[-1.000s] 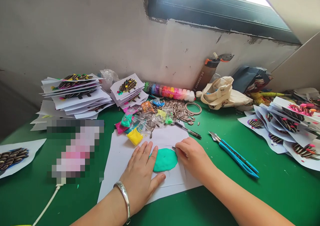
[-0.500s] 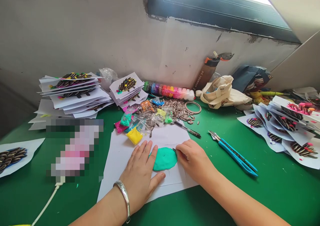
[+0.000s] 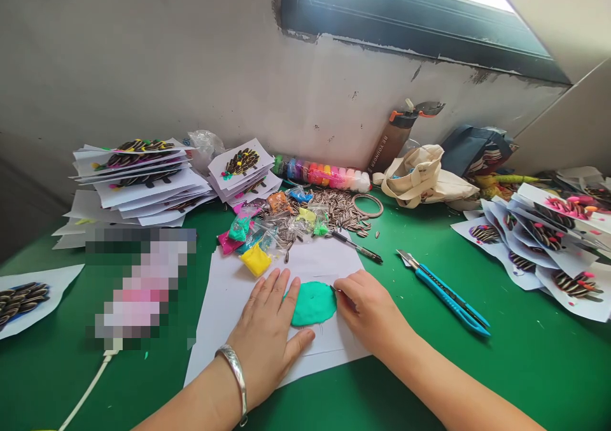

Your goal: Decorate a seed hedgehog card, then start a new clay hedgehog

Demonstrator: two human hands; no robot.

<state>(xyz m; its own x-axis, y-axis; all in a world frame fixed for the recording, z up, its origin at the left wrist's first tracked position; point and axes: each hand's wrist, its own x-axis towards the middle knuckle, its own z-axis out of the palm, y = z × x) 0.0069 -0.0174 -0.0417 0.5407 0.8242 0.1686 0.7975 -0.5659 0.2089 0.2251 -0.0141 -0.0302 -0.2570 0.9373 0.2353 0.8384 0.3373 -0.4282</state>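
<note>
Right hand [image 3: 367, 313]: lower centre of the frame; fingers pinched on a small dark sunflower seed [image 3: 333, 287] at the right edge of the clay disc [image 3: 312, 303]
Left hand [image 3: 265, 332]: spread flat, holding nothing; fingertips on the disc's left edge, palm on the white paper [image 3: 224, 316]
Clay disc: teal, flat on the paper, between both hands
Around: black pen [image 3: 357, 247] and blue cutter [image 3: 446, 293] to the right; seed pile [image 3: 341, 209] and clay bags [image 3: 258, 240] above
Upper left: stacked cards [image 3: 138, 176] on the green worktop [image 3: 525, 354]
</note>
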